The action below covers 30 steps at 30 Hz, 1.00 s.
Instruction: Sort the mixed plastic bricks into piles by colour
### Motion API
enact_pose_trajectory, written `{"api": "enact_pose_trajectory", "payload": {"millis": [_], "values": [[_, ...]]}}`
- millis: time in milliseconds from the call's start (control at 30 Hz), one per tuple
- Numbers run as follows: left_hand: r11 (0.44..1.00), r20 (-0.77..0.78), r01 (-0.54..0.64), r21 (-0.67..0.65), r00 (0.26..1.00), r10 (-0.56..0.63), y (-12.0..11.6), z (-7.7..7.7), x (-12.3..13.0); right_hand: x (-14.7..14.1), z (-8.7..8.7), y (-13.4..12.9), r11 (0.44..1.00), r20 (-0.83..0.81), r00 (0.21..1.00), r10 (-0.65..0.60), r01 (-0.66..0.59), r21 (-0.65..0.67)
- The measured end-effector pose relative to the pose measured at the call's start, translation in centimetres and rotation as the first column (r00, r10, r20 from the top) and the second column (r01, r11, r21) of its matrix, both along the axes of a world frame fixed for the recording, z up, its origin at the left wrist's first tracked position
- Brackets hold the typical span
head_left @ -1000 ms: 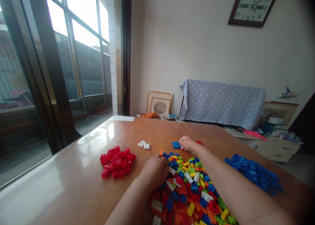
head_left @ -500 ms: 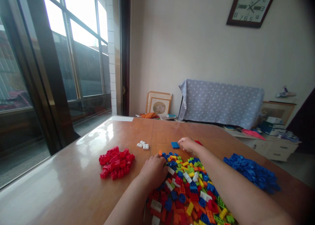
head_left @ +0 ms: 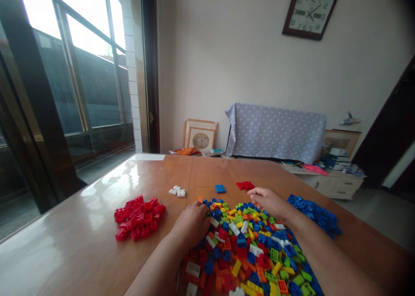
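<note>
A mixed heap of colourful toy building bricks (head_left: pixel 240 244) spreads over the wooden table between my forearms. My left hand (head_left: pixel 193 220) rests at the heap's left edge, its fingers curled down among the bricks; whatever they hold is hidden. Over the heap's far right edge is my right hand (head_left: pixel 269 202), fingers loosely bent and thumb apart, with nothing visible in them. Just beyond its fingertips lies a small group of red bricks (head_left: pixel 245 185). A small block of blue bricks (head_left: pixel 220 188) sits to the left of that, and a few white bricks (head_left: pixel 177 191) farther left.
A pile of red bricks (head_left: pixel 139 218) lies on the left side of the table (head_left: pixel 81 244). A larger pile of blue bricks (head_left: pixel 314 216) is at the right, beyond my right forearm. A white sheet (head_left: pixel 148 157) lies at the table's far left edge.
My right hand has drawn back from beside the small blue block, rightward and nearer, uncovering the small red group. My left hand stays at the heap. The view has turned slightly right.
</note>
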State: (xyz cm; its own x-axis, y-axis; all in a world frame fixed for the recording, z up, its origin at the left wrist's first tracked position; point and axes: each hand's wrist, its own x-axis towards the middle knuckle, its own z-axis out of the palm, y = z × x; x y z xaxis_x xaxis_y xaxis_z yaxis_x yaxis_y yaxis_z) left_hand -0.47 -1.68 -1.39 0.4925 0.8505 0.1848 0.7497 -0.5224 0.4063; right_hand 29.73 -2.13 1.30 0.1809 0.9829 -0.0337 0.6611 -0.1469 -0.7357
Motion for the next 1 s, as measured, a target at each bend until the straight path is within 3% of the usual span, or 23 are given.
{"api": "enact_pose_trajectory", "payload": {"millis": [233,433,600,733,867,1000], "values": [[0.995,0.205,0.104,0.013,0.973,-0.104,-0.3,0.4,0.5,3.1,0.7,-4.3,0.996,-0.063,0.996,0.062,-0.058,0.066],[0.984,0.389,0.170,-0.045,0.910,-0.140,-0.6,1.0,1.1,5.4,0.7,-4.8,0.994,-0.109,0.994,0.022,-0.010,0.109],[0.994,0.431,0.035,-0.107,0.902,0.015,-0.2,1.4,0.6,7.9,-0.4,-4.0,0.996,0.021,0.999,0.028,-0.030,0.089],[0.990,0.442,-0.061,-0.129,0.890,0.112,-0.1,1.8,-0.1,8.9,-1.3,-3.7,0.984,0.158,0.978,0.136,-0.153,0.096],[0.983,0.374,-0.143,-0.116,0.910,0.177,0.4,1.4,-0.7,8.4,-1.3,-4.3,0.955,0.211,0.938,0.274,-0.292,0.057],[0.966,0.277,-0.218,-0.143,0.928,0.250,1.0,0.5,-1.4,6.9,-0.6,-5.1,0.937,0.240,0.912,0.333,-0.348,0.021]]}}
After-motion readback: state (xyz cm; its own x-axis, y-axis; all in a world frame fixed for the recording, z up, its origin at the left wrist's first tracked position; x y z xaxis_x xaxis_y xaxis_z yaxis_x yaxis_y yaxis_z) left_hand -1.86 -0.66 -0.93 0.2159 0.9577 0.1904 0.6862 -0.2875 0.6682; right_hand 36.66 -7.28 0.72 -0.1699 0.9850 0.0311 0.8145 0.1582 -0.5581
